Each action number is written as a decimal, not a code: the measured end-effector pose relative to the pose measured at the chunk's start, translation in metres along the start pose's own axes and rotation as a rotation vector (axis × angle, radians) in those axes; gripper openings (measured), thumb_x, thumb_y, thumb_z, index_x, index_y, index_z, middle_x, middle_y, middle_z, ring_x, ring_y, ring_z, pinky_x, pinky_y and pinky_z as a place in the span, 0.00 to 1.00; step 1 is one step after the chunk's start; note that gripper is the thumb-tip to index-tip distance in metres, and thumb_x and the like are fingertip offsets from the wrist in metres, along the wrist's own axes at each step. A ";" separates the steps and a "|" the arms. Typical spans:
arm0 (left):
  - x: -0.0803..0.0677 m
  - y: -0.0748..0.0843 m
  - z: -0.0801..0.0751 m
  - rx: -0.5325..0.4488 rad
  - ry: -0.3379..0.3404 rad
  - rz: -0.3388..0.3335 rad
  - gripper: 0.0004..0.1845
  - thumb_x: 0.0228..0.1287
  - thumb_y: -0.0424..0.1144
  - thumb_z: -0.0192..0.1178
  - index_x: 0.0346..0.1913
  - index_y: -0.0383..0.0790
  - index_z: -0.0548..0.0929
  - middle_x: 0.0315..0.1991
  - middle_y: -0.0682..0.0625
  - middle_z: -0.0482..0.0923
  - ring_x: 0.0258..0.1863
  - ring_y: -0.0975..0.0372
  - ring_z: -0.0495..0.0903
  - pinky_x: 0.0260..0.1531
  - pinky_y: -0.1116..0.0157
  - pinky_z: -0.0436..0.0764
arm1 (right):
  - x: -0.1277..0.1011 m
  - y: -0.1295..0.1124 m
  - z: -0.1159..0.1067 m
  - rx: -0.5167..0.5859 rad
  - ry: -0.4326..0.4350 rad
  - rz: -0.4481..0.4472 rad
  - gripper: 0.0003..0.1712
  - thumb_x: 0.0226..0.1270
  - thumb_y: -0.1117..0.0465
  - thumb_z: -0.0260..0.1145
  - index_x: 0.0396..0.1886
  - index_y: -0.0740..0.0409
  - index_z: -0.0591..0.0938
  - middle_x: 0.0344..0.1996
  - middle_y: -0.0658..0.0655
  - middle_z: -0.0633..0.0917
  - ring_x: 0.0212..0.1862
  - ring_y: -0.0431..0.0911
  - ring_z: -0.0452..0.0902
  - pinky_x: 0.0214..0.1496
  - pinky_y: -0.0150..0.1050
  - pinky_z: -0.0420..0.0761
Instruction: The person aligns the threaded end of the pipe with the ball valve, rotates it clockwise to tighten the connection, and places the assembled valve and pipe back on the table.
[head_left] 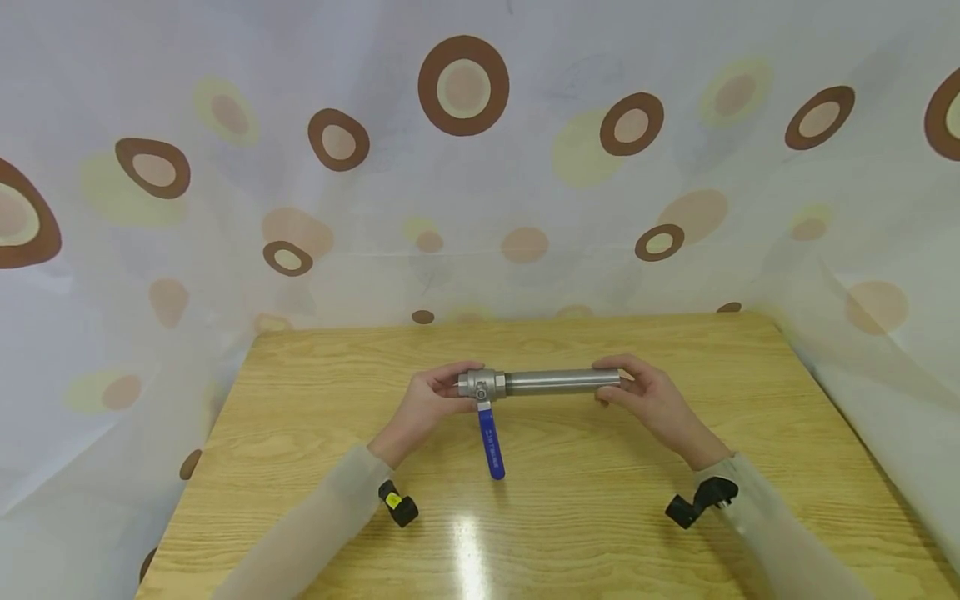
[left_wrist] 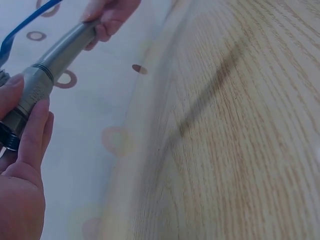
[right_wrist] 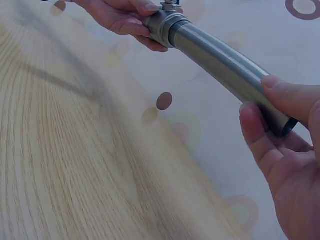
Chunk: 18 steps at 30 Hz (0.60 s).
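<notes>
A steel ball valve (head_left: pixel 482 384) with a blue lever handle (head_left: pixel 491 442) is joined to a straight metal pipe (head_left: pixel 558 382). My left hand (head_left: pixel 429 406) grips the valve body at its left end, thumb on one side and fingers on the other. At the pipe's free right end, my right hand (head_left: pixel 651 402) pinches the tube between thumb and fingers. In the right wrist view the pipe's open end (right_wrist: pixel 288 127) shows beside the right palm. Valve and pipe are held level above the table, and the lever points toward me.
Below lies a wood-grain table (head_left: pixel 570 517); the held parts cast a shadow on it in the wrist views. A white sheet with brown and yellow spots (head_left: pixel 480 192) hangs behind and along both sides. Each wrist carries a small black camera mount (head_left: pixel 399 503).
</notes>
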<state>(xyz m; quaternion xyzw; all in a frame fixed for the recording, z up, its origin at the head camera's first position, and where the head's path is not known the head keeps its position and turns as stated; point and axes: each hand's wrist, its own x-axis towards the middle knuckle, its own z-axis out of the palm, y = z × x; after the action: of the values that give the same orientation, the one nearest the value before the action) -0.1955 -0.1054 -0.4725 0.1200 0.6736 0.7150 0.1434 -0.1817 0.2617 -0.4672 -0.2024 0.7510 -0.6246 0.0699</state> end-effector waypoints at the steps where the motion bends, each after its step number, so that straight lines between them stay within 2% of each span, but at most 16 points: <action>1: 0.000 0.000 0.000 -0.001 -0.001 0.001 0.29 0.61 0.21 0.68 0.66 0.34 0.81 0.66 0.38 0.78 0.58 0.51 0.84 0.57 0.58 0.86 | 0.000 -0.001 0.000 0.005 0.003 0.004 0.23 0.78 0.67 0.63 0.68 0.67 0.73 0.54 0.54 0.79 0.44 0.40 0.84 0.51 0.36 0.86; 4: 0.000 0.000 0.000 -0.014 -0.002 0.003 0.28 0.61 0.21 0.68 0.66 0.35 0.81 0.67 0.38 0.77 0.60 0.49 0.83 0.58 0.57 0.85 | -0.001 0.001 -0.001 0.047 -0.002 0.000 0.29 0.78 0.68 0.63 0.74 0.68 0.70 0.59 0.55 0.78 0.48 0.40 0.86 0.56 0.36 0.86; 8: 0.001 0.000 -0.001 -0.031 -0.003 0.006 0.29 0.60 0.20 0.67 0.66 0.33 0.80 0.67 0.37 0.77 0.61 0.49 0.82 0.58 0.57 0.85 | -0.001 0.005 -0.001 0.118 -0.026 -0.051 0.33 0.76 0.73 0.61 0.78 0.62 0.66 0.60 0.52 0.80 0.51 0.42 0.87 0.56 0.38 0.87; 11: 0.000 -0.001 -0.001 -0.026 -0.006 0.004 0.29 0.59 0.20 0.68 0.66 0.33 0.80 0.66 0.37 0.77 0.59 0.50 0.83 0.58 0.57 0.85 | -0.001 0.006 -0.002 0.123 0.004 -0.055 0.29 0.75 0.74 0.62 0.72 0.60 0.69 0.57 0.48 0.83 0.50 0.41 0.87 0.54 0.37 0.88; 15: -0.001 -0.001 -0.002 -0.022 -0.003 0.000 0.28 0.60 0.21 0.69 0.65 0.34 0.82 0.66 0.38 0.78 0.59 0.50 0.83 0.58 0.57 0.85 | -0.001 0.002 -0.001 0.078 0.073 0.007 0.19 0.73 0.71 0.66 0.60 0.62 0.72 0.52 0.45 0.86 0.47 0.39 0.86 0.50 0.34 0.87; 18: -0.001 -0.002 -0.003 -0.024 0.006 -0.005 0.28 0.60 0.21 0.69 0.64 0.36 0.83 0.66 0.39 0.79 0.60 0.50 0.83 0.58 0.58 0.85 | -0.001 -0.001 -0.001 0.053 0.088 0.032 0.18 0.74 0.69 0.67 0.59 0.64 0.73 0.50 0.45 0.87 0.44 0.39 0.86 0.49 0.33 0.86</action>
<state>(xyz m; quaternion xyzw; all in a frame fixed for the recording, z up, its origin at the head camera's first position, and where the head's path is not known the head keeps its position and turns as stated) -0.1957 -0.1079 -0.4750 0.1146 0.6656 0.7232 0.1445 -0.1809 0.2629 -0.4666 -0.1609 0.7397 -0.6513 0.0520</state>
